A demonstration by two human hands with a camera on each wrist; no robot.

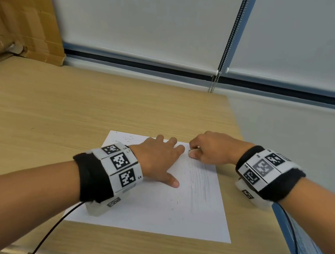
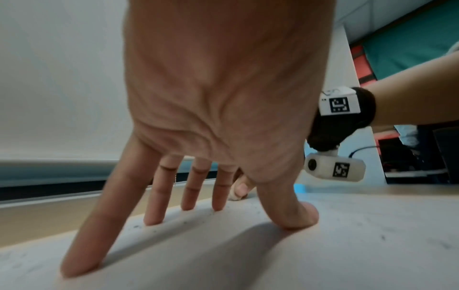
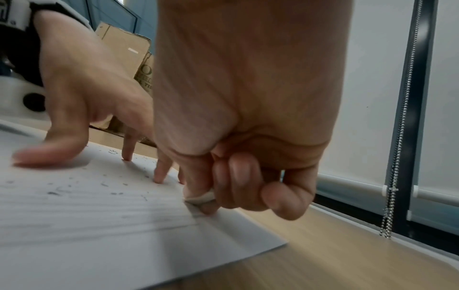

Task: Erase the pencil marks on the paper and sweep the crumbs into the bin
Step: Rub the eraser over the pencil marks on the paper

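Roughly mid-erase here, I'd say. The paper (image 1: 153, 205) lies flat on the wooden bench (image 1: 64, 109), near its right edge. The left hand (image 1: 158, 158) is spread flat on the sheet with straight fingers, just pinning it down, so nothing is in that grip. The right hand (image 1: 212, 150) is curled tight around a small whitish eraser (image 3: 200, 197), pinched between thumb and fingers and pressed onto the paper close to its far right corner.

What looks done: the left and middle of the sheet read as blank, and there are dark crumbs (image 1: 129, 138) scattered near the far left corner, plus a few more specks lower down the page. So some rubbing has clearly happened.

What's left: a band of faint grey pencil marks (image 1: 199, 180) runs down the right side of the sheet, from just below the eraser toward the near edge. My guess is that strip is the remaining patch to rub out, and it's a fair chunk.

Then the whole sweeping part hasn't started, going by the crumbs lying loose on the sheet. I can't see a bin in any of the 3 views, so no idea where that stuff has to go. A cardboard box (image 1: 21, 17) sits at the back left, but that's just a box.
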